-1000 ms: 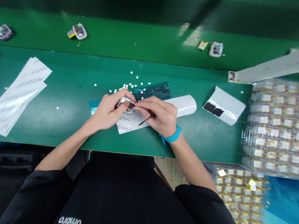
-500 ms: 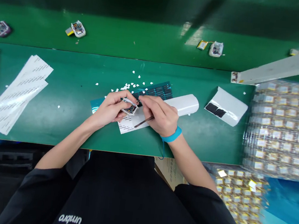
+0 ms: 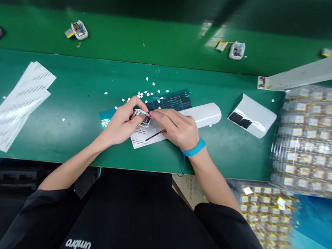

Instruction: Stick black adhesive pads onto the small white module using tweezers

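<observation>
My left hand [image 3: 122, 121] grips a small white device case [image 3: 141, 117] with a circuit board showing inside, held just above a white printed paper sheet [image 3: 144, 137]. My right hand [image 3: 178, 126] holds thin tweezers [image 3: 155, 134] across the palm while its fingertips press on the case's right edge. A blue wrist strap [image 3: 193, 149] circles my right wrist. Behind the hands lies a teal sheet [image 3: 173, 100] carrying rows of small dark pads, with several tiny white scraps [image 3: 145, 91] scattered around it.
A conveyor belt at the back carries a device [image 3: 78, 30] on the left and a device with a battery [image 3: 235, 50] on the right. Label sheets [image 3: 17, 102] lie left. A curled white liner with black pads [image 3: 251, 117] and trays of packed batteries [image 3: 315, 139] sit right.
The devices on the conveyor belt have drifted left. My hands have tilted the case slightly and stayed in about the same spot.
</observation>
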A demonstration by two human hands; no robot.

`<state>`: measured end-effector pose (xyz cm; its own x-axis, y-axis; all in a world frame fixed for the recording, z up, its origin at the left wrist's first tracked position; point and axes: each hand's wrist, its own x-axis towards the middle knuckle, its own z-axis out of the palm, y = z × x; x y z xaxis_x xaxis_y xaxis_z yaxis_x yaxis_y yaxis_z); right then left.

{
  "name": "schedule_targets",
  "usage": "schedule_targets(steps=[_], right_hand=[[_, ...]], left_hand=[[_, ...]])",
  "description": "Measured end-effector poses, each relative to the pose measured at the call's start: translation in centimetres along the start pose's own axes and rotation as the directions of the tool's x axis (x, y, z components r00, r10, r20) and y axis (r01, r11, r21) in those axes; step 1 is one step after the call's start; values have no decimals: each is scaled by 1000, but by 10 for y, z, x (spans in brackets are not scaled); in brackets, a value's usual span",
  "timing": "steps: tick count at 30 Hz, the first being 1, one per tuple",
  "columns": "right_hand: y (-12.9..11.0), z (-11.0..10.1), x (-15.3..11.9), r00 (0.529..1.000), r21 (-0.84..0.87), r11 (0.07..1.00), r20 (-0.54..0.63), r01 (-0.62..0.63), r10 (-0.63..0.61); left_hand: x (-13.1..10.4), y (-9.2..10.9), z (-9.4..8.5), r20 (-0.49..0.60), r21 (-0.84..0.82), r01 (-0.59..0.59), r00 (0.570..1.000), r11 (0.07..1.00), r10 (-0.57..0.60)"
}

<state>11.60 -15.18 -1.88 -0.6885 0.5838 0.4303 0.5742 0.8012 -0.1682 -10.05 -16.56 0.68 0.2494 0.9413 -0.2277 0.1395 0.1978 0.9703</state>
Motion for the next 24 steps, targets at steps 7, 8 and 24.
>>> schedule_targets(steps=[7,8,24], right_hand=[[-9,1,2,999,-101,995,-33,17,-20],[-11,1,1,1000,-95,995,-21,9,-11],[-30,-20,25,734,864,143,311,-483,604]], left_hand=[[-11,3,6,-32,329,-188,977,925,210],[-12,3,7,-37,345,-201,973,917,227],[-21,-7,16,-49,89,-228,971,970,233]])
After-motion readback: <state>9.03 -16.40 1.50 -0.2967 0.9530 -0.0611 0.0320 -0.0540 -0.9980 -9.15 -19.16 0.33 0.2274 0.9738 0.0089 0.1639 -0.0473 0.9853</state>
